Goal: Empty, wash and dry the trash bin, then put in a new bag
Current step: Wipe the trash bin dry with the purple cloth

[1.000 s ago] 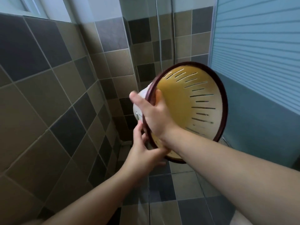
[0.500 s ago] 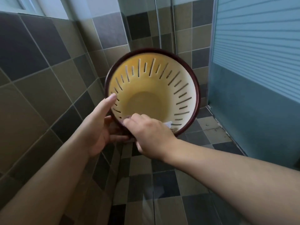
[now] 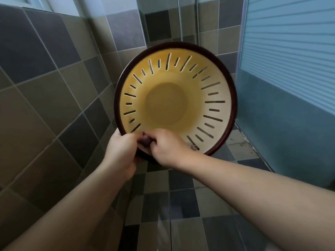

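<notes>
bin (image 3: 175, 98) turned mouth-on to cam, both hands now gripping near rim, left hand (image 3: 121, 151), right hand (image 3: 167, 151)

**Tiled bathroom corner in soft daylight**

From 7 to 11 o'clock runs a wall (image 3: 54, 91) of square tiles in beige, grey and dark slate, with pale grout. At 11 o'clock a window ledge (image 3: 54, 12) shows pale light above it. At 12 o'clock a clear glass panel (image 3: 163, 24) stands before the corner, where the same tiling continues. From 1 to 4 o'clock stands a blue frosted door (image 3: 290, 69), striped above and plain below. At 6 o'clock lies the checkered tile floor (image 3: 181, 205).
</notes>
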